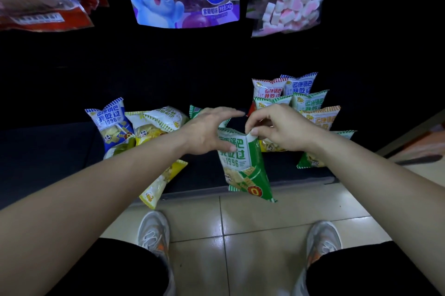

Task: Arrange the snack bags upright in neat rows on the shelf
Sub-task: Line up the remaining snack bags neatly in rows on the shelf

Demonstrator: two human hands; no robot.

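At frame centre, the green snack bag (pixel 245 165) is being pinched at its top by the right hand (pixel 277 127); the left hand (pixel 207 132) is being held spread alongside.

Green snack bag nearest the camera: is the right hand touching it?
Touching. Head view: right hand pinches the top edge of the green snack bag.

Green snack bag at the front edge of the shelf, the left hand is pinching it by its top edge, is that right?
Not quite. The head view shows the right hand pinching the green snack bag by its top edge, at the front edge of the shelf. The left hand is open beside the bag.
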